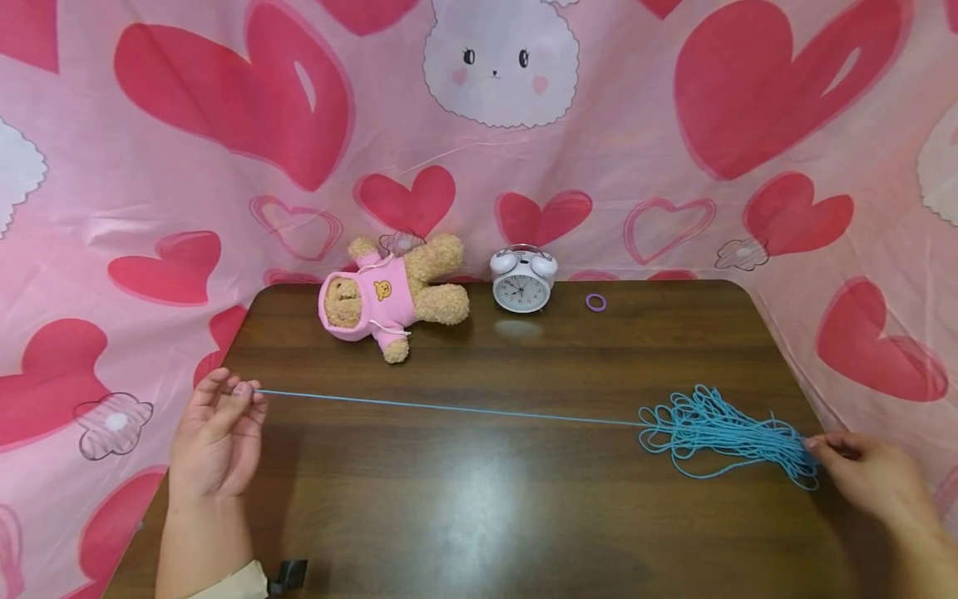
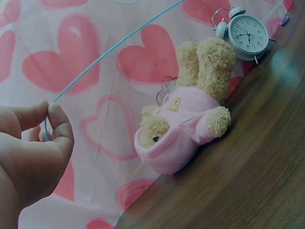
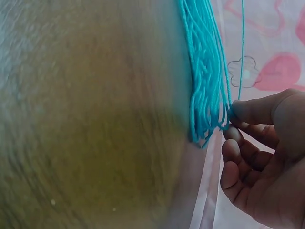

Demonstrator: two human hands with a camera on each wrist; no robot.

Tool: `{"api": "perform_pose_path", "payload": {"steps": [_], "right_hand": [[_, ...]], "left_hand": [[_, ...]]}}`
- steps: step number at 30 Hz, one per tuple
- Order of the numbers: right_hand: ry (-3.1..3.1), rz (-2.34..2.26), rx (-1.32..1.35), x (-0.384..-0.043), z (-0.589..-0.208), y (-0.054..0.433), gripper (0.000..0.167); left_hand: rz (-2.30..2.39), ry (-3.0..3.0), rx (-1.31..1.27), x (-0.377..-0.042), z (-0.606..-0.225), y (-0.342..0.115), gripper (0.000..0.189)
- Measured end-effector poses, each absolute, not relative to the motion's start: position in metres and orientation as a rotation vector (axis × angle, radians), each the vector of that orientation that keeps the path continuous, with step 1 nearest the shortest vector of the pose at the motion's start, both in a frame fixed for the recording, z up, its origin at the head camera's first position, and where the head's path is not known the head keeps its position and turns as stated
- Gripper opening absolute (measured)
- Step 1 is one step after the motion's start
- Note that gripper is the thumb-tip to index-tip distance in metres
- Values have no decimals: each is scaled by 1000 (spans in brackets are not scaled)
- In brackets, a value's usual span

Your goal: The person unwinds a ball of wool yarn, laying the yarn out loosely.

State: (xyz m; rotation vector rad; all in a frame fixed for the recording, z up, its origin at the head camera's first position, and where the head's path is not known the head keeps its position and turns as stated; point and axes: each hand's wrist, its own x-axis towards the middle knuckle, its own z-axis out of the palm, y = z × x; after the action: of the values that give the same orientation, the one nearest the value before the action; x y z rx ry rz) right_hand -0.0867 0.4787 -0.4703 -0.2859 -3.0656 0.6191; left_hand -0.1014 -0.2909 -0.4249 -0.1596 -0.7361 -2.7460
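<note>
A bundle of thin blue cord (image 1: 718, 433) lies in loose loops on the right side of the table. One strand (image 1: 449, 408) runs taut from it across to the left. My left hand (image 1: 217, 433) pinches that strand's end between thumb and index finger, raised over the table's left edge; the left wrist view shows the cord (image 2: 102, 56) rising away from the fingertips. At the bundle's right end, my right hand (image 1: 871, 470) pinches some cord between thumb and finger. Loops of the bundle (image 3: 205, 71) lie beside those fingertips in the right wrist view.
Along the back of the brown table (image 1: 479, 499) lie a teddy bear (image 1: 389, 295) in a pink hoodie, a white alarm clock (image 1: 522, 287) standing upright, and a small purple ring (image 1: 595, 303). Pink heart-patterned cloth (image 1: 599, 150) hangs behind and at both sides.
</note>
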Motion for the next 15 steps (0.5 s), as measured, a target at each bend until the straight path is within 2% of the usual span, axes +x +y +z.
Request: {"api": "perform_pose_path", "payload": {"steps": [15], "right_hand": [[-3145, 575, -277, -91, -486, 481, 37]], "left_hand": [[-2823, -757, -268, -101, -425, -287, 32]]}}
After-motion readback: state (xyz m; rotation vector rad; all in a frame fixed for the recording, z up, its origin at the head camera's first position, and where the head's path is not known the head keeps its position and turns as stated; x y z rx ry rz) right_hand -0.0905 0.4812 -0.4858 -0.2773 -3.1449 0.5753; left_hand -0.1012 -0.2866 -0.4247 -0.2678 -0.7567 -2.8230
